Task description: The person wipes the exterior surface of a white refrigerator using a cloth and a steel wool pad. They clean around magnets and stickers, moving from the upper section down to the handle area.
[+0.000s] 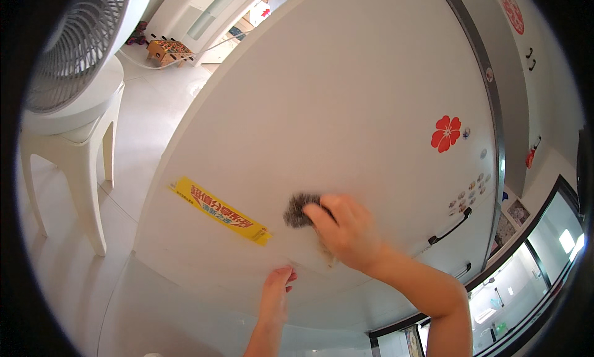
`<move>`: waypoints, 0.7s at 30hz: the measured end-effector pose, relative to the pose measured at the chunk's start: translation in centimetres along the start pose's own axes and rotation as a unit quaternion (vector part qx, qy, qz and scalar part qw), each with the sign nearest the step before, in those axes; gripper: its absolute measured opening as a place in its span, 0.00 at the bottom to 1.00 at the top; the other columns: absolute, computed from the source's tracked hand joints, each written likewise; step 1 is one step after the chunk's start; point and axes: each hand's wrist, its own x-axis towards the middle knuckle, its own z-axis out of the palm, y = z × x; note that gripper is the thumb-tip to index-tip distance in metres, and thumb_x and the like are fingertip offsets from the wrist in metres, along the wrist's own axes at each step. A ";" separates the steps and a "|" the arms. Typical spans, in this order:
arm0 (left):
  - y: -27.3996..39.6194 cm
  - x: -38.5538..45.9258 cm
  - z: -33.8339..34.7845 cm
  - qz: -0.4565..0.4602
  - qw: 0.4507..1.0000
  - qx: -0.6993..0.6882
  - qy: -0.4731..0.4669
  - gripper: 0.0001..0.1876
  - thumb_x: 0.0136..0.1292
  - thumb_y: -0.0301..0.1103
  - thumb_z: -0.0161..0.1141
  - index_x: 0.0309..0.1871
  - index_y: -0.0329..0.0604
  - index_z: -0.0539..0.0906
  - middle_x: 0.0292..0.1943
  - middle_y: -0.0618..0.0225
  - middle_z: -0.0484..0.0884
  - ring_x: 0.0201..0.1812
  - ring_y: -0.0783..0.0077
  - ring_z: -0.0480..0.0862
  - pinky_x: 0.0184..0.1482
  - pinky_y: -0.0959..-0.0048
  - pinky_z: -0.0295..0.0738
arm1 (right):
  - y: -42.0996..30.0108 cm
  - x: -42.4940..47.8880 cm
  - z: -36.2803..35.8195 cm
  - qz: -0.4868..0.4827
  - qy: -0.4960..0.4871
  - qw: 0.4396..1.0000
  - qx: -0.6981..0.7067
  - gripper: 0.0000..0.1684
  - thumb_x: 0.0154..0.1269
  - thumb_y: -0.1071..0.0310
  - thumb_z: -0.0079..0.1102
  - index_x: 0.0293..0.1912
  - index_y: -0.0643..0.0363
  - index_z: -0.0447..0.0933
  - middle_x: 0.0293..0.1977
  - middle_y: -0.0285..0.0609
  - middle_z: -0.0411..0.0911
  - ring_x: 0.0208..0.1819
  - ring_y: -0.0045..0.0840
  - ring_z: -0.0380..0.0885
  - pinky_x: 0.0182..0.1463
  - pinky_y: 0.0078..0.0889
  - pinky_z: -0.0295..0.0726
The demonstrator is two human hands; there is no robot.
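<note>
My right hand [348,229] grips a dark, mesh-like scouring pad [299,210] at the face of a large white panel [325,101]. Blur softens the hand and pad. Below that hand, a small beige patch [329,259] shows on the panel, partly hidden. Lower down, my left hand [280,279] is by the panel with its fingers partly curled; whether it holds anything thin cannot be made out. To the left of the pad, a yellow printed strip [222,211] with ragged ends lies flat on the panel and bears writing.
A white fan [88,50] stands on a cream plastic stool [88,157] at the left. Behind it are a tabletop football game [169,50] and a pale cable [153,67]. A red flower sticker [446,134], small round stickers [468,194] and a black handle [450,227] occupy the right side.
</note>
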 end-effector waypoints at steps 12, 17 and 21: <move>0.9 -0.6 0.8 -0.010 1.000 -0.010 0.010 0.15 0.67 0.46 0.59 0.48 0.48 0.81 0.44 0.73 0.83 0.49 0.75 0.79 0.53 0.68 0.64 | -0.6 2.4 1.6 -0.044 0.023 0.998 -0.033 0.15 0.55 0.77 0.63 0.44 0.58 0.79 0.42 0.42 0.72 0.40 0.35 0.75 0.39 0.35 0.78; 0.8 -0.6 0.3 -0.024 1.000 -0.019 0.004 0.13 0.66 0.46 0.59 0.47 0.51 0.81 0.43 0.74 0.82 0.48 0.76 0.79 0.53 0.68 0.63 | 2.7 6.3 -2.1 0.084 0.109 0.990 -0.006 0.17 0.54 0.78 0.64 0.46 0.59 0.79 0.42 0.42 0.72 0.40 0.34 0.75 0.39 0.35 0.78; 1.0 -0.8 0.6 -0.020 0.999 -0.028 -0.007 0.13 0.66 0.47 0.59 0.46 0.52 0.81 0.42 0.75 0.82 0.47 0.76 0.79 0.53 0.69 0.62 | 2.2 3.7 -1.2 0.063 0.065 0.996 0.003 0.19 0.51 0.80 0.64 0.45 0.58 0.80 0.43 0.43 0.72 0.39 0.34 0.75 0.38 0.35 0.77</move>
